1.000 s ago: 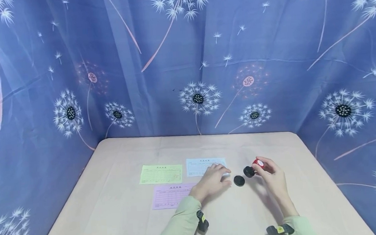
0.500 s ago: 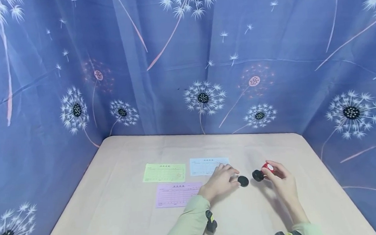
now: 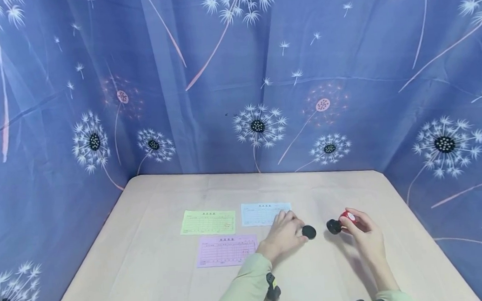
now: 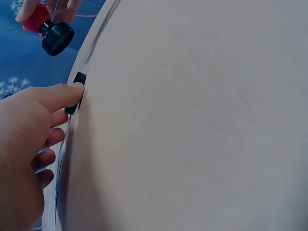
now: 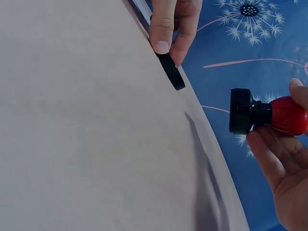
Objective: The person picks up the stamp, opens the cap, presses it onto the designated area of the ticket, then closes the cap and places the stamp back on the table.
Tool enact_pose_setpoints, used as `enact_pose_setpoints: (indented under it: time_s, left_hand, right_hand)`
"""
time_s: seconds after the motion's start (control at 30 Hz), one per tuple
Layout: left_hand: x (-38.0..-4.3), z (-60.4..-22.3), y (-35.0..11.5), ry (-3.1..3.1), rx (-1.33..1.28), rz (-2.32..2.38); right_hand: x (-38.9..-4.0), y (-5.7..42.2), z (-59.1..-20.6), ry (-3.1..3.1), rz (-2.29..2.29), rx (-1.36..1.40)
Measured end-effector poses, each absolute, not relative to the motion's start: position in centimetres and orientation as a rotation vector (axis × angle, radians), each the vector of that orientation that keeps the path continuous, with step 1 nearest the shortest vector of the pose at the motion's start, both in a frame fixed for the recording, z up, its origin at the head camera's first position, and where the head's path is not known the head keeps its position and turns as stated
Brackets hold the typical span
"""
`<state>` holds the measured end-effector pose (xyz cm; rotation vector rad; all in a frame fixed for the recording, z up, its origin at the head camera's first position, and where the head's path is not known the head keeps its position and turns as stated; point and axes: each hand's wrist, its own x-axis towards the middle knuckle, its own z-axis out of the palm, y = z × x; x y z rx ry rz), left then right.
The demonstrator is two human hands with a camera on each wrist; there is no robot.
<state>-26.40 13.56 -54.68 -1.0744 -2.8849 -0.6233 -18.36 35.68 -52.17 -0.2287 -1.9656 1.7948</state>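
Observation:
My right hand (image 3: 370,238) grips the red handle of a rubber stamp (image 5: 288,115) and holds it tilted above the table, its black round base turned to the left. The stamp's base (image 3: 334,226) faces my left hand (image 3: 284,232). That hand pinches a black round cap (image 3: 308,232) at its edge between thumb and fingers. In the left wrist view the thumb lies on the cap (image 4: 76,93), close over the table, with the other fingers curled below. From the right wrist view the cap (image 5: 171,72) appears edge-on, apart from the stamp.
Three printed slips lie left of my hands: a green one (image 3: 208,222), a blue one (image 3: 260,213) behind the left hand, and a purple one (image 3: 220,251) nearer me. Red marks show on the green and purple slips. Blue dandelion-print curtains (image 3: 206,139) surround the table (image 3: 149,278).
My left hand has moved right to the cap and now pinches it. The right hand has drawn the stamp a little to the right, away from the cap. The head view has shifted slightly.

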Motion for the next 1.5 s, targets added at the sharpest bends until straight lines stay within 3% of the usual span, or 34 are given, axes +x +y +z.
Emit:
enact_pose_setpoints:
  time_s: [1.2,1.5]
  left_hand:
    - [-25.4,-53.4,11.7,-2.705,-1.02,-1.221]
    - [-25.3,-53.8,11.7,-2.65,-0.901,-1.602]
  right_hand:
    - [-19.4,32.0,-51.0,-1.963,1.954,0.072]
    - [-19.5,31.1,-51.1,-1.909,1.984,0.162]
